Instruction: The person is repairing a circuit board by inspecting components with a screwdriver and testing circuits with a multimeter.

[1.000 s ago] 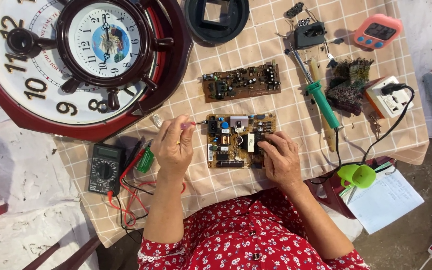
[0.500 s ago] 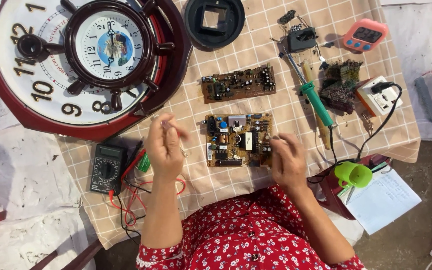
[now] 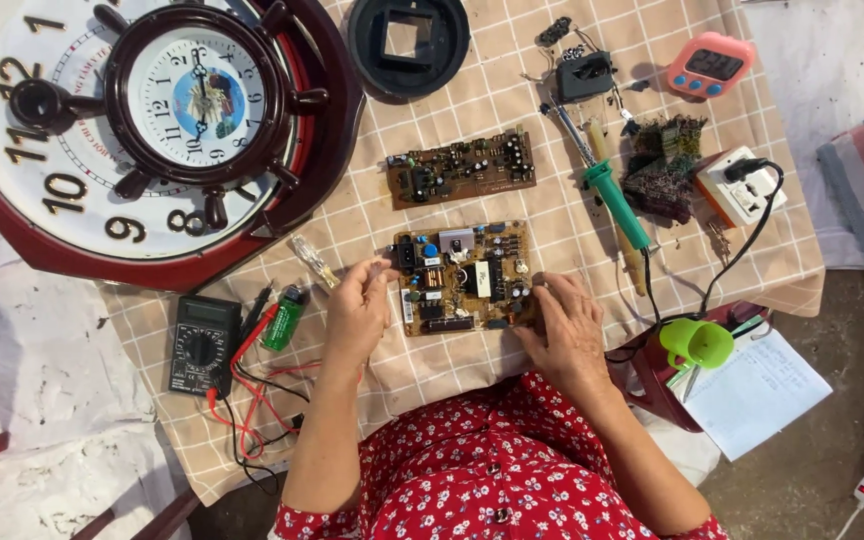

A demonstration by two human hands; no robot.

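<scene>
Checked cloth (image 3: 512, 70) over a worktable, clocks at ten o'clock. Circuit board (image 3: 462, 277) lies dead centre. Left hand (image 3: 357, 312) pinches its nine o'clock edge; right hand (image 3: 564, 325) grips the four o'clock corner. Step: steadying the board for inspection; soldering iron (image 3: 614, 203) waits at two o'clock.

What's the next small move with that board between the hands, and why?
Probably lift or turn the nearer circuit board a little. The left hand pinches its left edge and the right hand grips its right edge, so both sides are held while it lies flat on the checked cloth. The green-handled soldering iron and multimeter lie untouched.
</scene>
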